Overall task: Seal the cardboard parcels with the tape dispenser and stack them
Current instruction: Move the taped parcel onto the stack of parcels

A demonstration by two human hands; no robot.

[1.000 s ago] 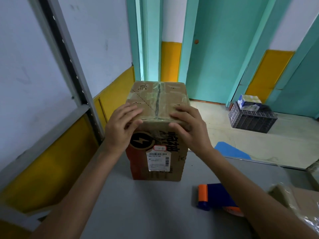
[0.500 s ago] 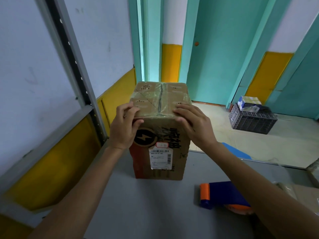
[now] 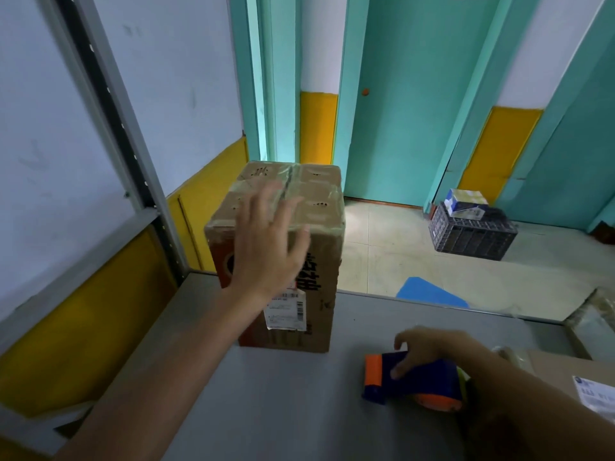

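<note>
The right grip (image 3: 429, 354) is curling round the blue body of the tape dispenser (image 3: 432, 385), thumb and fingers bending over it. The dispenser is lying on the grey counter (image 3: 266, 394) with its orange end pointing left. The left grip (image 3: 269, 241) is hanging spread, fingers apart and straight, in front of the near top edge of the cardboard parcel (image 3: 324, 207). Blur is hiding whether it is touching the cardboard. The parcel is standing upright at the counter's far left corner, with clear tape running along its top seam and a white label (image 3: 286, 311) sticking to its near face. A second parcel (image 3: 549, 371) is sitting at the counter's right edge, just beside the dispenser. Beyond the counter, a dark crate (image 3: 472, 234) carrying a small box (image 3: 466, 202) is resting on the floor (image 3: 399, 247) near a teal door (image 3: 399, 111).
</note>
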